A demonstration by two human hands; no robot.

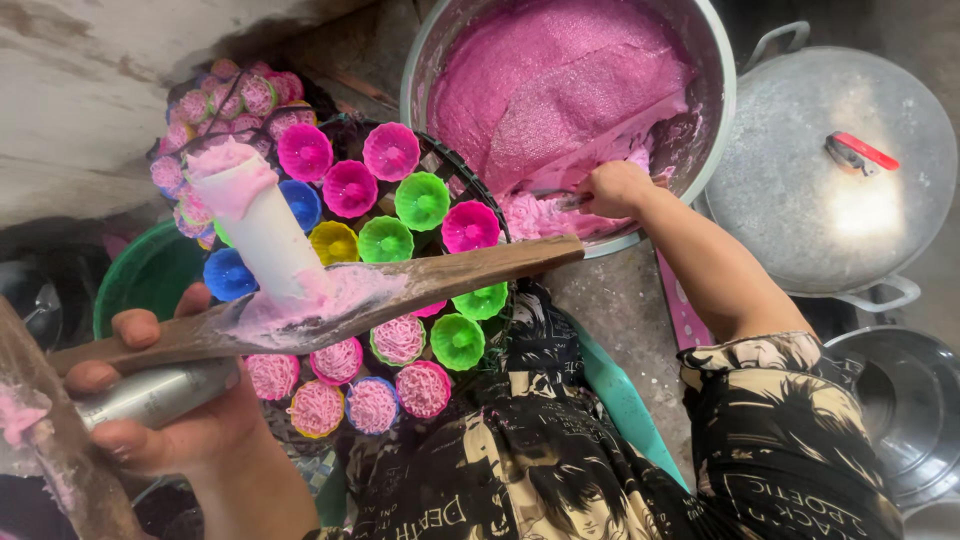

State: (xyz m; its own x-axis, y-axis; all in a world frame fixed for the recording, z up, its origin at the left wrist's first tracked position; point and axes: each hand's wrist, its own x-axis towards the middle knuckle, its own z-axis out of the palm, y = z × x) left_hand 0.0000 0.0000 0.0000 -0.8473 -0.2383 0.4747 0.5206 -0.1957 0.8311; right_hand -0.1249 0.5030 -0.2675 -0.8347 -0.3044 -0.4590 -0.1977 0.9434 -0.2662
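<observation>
Gripping the wooden press (330, 295) in my left hand (165, 410), I keep my fingers clenched around its metal cylinder (150, 395) at 8 o'clock, and its white plunger (265, 225), smeared with pink dough, points up toward 11 o'clock. Just beyond it sits the round black tray (470, 175) of small coloured cups. By my judgement the filling is about half done: the cups nearest me at 6 o'clock (372, 405) already hold pink noodle nests, while the pink, green, blue and yellow cups (421, 200) farther back are bare inside. More filled cups (235, 100) are piled at 11 o'clock. My right hand (615, 188) reaches out to 1 o'clock, closed on something in the dough that I cannot make out. The big metal basin (722, 90) there is mostly full of pink dough (560, 85), so plenty remains. A lidded pot (830, 170) with a red knob stands at 2 o'clock. No packages, labels or signs show among these things.
</observation>
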